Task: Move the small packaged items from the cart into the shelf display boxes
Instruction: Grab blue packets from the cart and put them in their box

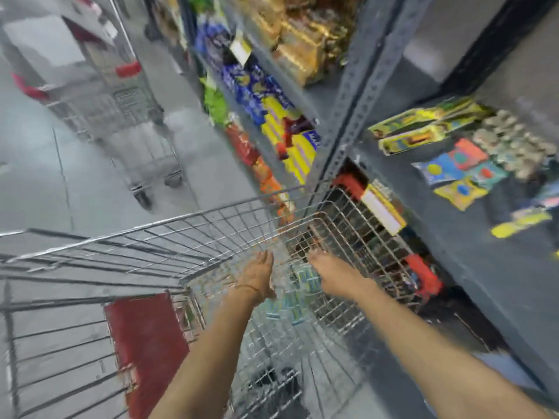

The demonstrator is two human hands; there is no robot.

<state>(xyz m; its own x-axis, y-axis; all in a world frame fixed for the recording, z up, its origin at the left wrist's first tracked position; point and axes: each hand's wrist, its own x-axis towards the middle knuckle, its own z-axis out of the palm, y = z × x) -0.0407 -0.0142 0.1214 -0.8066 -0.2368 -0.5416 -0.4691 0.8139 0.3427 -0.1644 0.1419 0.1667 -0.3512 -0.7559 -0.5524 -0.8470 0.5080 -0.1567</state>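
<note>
Both my arms reach down into a wire shopping cart [211,225]. My left hand [257,276] is stretched flat with fingers together, above the cart's floor. My right hand [329,273] reaches beside it with fingers curled downward. Small blue-green packaged items [295,303] lie on the cart's bottom, between and under both hands. The frame is blurred, so I cannot tell whether either hand touches or holds a packet. On the grey shelf to the right stand yellow-green display boxes [417,128] and flat colourful packets [456,173].
A red cart seat flap [145,343] is at lower left. A grey slotted shelf upright [360,107] rises just beyond the cart. Further shelves hold blue, yellow and orange snack packs [272,116]. Another wire cart [121,95] stands up the aisle on the grey floor.
</note>
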